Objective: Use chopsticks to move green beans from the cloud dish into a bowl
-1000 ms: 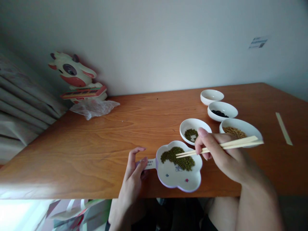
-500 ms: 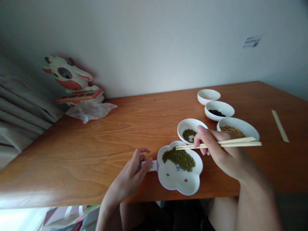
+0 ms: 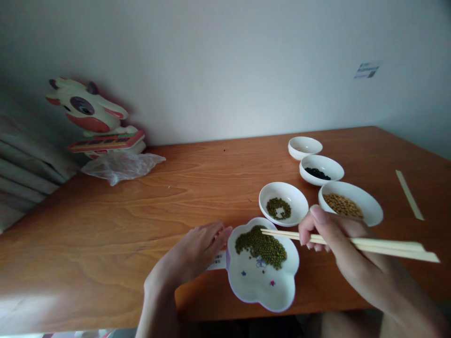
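Sliding clear of the round white bowl (image 3: 299, 205), the right hand (image 3: 347, 246) has uncovered its whole smooth rim, and the left hand (image 3: 199, 251) has shifted up to the dish's edge! Those right fingers are pinched snugly on two pale, straight wooden chopsticks (image 3: 391, 245), tips close together at the far side of the green beans (image 3: 266, 249). What a grainy, matte heap, spread across the upper half of the flower-shaped dish (image 3: 252, 286), glossy white with lilac edging and little printed figures! The left fingers lie bent over its flat, lettered handle (image 3: 218, 261); how firmly they grip, I cannot tell. Just behind the dish, that round bowl carries a loose ring of green beans, and to its right sits a bowl (image 3: 371, 211) of tan beans, all on wood-grained tabletop (image 3: 141, 244).
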A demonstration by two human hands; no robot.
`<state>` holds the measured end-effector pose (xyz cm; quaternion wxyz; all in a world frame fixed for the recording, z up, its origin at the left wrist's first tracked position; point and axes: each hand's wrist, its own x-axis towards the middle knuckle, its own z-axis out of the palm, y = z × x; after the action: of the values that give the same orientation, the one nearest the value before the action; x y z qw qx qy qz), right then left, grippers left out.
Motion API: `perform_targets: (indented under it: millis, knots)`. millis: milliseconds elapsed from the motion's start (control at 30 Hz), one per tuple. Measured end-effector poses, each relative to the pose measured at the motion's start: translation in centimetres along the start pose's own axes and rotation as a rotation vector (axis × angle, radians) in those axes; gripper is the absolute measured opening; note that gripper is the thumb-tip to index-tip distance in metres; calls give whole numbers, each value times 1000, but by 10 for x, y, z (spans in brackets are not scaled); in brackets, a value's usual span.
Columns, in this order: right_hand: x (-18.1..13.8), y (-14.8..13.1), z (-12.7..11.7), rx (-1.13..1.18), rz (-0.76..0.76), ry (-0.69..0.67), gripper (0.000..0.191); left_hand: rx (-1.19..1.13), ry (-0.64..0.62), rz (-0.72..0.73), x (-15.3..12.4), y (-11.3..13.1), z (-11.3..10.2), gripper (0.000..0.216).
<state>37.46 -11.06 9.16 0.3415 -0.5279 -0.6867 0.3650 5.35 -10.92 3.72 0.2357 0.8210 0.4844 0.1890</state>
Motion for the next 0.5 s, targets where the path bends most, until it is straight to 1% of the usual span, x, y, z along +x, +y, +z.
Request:
perform_targets:
  millis: [67, 100, 167, 233, 367, 500]
  knots:
    - [2, 2, 0, 11, 11, 8, 53, -133, 21, -73, -5, 3, 4, 35]
    - [3, 3, 0, 16, 11, 13, 53, -173, 3, -107, -7, 4, 5, 36]
    - [5, 4, 2, 27, 7, 31, 52, -208, -43, -172, -12, 6, 5, 38]
    - [7, 5, 4, 36, -12, 23, 53, -215, -43, -204, -16, 8, 6, 40]
    - [7, 7, 5, 20, -44, 34, 54, -218, 28, -196, -15, 11, 9, 41]
    - [6, 5, 7, 18, -43, 51, 49, -178, -27, -153, -13, 12, 10, 37]
